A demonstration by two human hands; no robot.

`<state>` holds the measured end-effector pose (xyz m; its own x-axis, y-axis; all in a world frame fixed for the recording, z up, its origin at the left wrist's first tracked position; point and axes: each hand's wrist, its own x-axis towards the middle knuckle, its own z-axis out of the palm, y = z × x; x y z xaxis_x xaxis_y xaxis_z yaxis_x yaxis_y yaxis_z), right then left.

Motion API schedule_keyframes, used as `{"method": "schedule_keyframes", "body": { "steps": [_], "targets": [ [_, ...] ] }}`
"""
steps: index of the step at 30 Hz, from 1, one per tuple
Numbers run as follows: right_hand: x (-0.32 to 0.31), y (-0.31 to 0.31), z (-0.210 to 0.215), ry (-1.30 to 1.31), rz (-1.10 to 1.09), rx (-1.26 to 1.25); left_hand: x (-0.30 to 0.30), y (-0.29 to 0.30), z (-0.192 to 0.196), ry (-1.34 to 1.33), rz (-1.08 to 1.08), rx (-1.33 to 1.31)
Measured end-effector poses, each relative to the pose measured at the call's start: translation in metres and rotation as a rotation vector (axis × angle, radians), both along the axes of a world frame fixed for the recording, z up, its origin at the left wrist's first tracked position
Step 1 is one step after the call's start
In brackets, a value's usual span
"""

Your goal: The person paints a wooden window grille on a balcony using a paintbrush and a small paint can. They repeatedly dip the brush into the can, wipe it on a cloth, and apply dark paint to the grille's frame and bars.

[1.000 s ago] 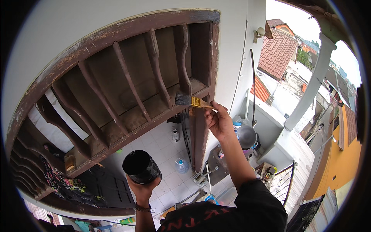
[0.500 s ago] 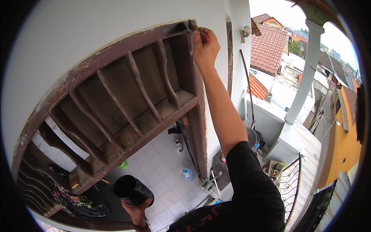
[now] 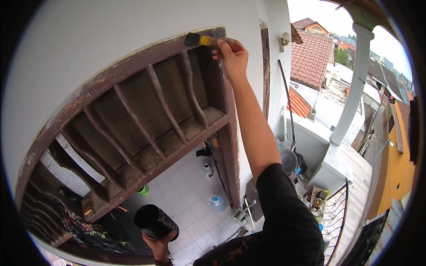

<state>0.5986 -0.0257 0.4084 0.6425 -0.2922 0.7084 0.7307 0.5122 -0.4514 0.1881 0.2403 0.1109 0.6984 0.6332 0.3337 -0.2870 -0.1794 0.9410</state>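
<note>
Pinched in my right hand (image 3: 233, 57) is a paintbrush (image 3: 205, 40) with dark bristles, a yellow band and a reddish handle end. Its bristles lie against the top rail of a brown wooden frame (image 3: 128, 65) near the upper right corner, where a dark patch of wet-looking coating shows. Below the rail, wavy wooden slats (image 3: 162, 99) stand in the opening. Lower down, my left hand (image 3: 159, 243) is wrapped round a black can (image 3: 156, 221), held tilted with its mouth up; its contents are too dark to make out.
A white wall (image 3: 88, 40) surrounds the frame. Far below on the tiled floor stand a clear blue water jug (image 3: 217, 203) and a green container (image 3: 143, 190). Patterned cloth (image 3: 88, 228) hangs at lower left. To the right are a lamp (image 3: 285, 40), a pillar (image 3: 353, 88) and a metal railing (image 3: 341, 217).
The paintbrush has moved left along the top rail, away from the corner, and now points leftward. The can in my left hand has shifted slightly down and right in view.
</note>
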Motion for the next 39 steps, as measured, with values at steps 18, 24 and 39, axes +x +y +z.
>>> {"method": "schedule_keyframes", "body": {
  "steps": [18,24,39],
  "targets": [
    [0.015,0.042,0.0,0.138,-0.17,0.57,0.006,-0.014,0.022,0.018,-0.065,-0.003],
    [-0.02,0.049,-0.01,0.082,-0.195,0.44,-0.006,0.001,0.004,0.031,0.03,-0.008],
    [-0.002,0.012,0.003,0.09,-0.287,0.433,-0.009,0.013,-0.011,0.006,0.085,0.027]
  ]
}}
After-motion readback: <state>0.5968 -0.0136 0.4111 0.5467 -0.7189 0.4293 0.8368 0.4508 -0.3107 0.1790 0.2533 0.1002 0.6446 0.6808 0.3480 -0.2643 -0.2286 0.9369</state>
